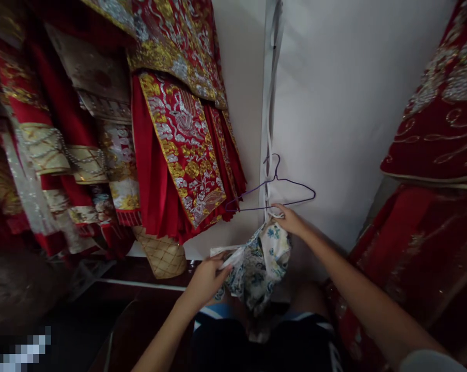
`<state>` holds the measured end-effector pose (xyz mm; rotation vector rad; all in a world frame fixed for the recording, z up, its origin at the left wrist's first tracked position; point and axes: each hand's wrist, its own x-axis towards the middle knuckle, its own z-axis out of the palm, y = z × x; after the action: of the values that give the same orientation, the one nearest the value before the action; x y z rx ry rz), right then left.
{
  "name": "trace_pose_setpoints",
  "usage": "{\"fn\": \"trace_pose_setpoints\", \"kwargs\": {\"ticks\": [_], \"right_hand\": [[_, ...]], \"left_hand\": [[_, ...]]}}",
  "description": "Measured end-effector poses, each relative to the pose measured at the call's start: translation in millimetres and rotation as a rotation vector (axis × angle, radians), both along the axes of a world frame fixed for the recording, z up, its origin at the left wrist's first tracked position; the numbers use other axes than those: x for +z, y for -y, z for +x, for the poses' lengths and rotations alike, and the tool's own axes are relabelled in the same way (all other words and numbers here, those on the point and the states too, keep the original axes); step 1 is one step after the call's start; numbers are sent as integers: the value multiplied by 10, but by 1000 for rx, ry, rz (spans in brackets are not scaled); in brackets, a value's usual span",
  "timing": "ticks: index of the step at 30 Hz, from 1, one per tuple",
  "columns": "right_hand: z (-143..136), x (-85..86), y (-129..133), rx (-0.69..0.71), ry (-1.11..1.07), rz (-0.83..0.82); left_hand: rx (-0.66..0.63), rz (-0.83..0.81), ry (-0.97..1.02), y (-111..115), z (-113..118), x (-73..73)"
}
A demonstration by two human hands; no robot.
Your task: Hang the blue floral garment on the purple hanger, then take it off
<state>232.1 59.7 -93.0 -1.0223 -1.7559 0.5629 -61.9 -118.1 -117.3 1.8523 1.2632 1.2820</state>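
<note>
A floral garment (pixel 274 248), white with blue and yellow-green flowers, hangs bunched between my two hands over my lap. My left hand (pixel 210 274) is closed on its white edge at the left. At the upper right, my right hand (pixel 290 219) pinches the garment's top edge, fingers bent over the cloth. Just above my right hand is a thin dark purple wire hanger (pixel 295 181); its bottom bar passes close to my fingertips, and I cannot tell whether they touch it. The hanger's hook is at a white cord (pixel 269 134) running down the wall.
Red embroidered robes (pixel 190 134) with gold and silver hang on the left, beside more costumes (pixel 74 113). A beaded red garment (pixel 438 124) hangs on the right. Behind the hanger stands a pale wall (pixel 334 93). A quilted gold piece (pixel 166 258) hangs low at the left.
</note>
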Motion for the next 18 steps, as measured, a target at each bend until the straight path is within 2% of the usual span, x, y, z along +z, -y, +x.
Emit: {"fn": "trace_pose_setpoints", "kwargs": {"ticks": [2,5,11,14,18], "right_hand": [[52,-26,-32,43,30,35],[207,12,59,44,140,80],[495,161,392,16,226,72],[481,262,590,10,246,49],[320,392,822,73,326,28]], "left_hand": [[-22,13,-17,-129,-5,42],[-38,50,-47,-282,-32,160],[24,190,-179,-508,-2,649],[-6,305,-320,-669,135,917],[-61,436,-402,-899,468,1198]]}}
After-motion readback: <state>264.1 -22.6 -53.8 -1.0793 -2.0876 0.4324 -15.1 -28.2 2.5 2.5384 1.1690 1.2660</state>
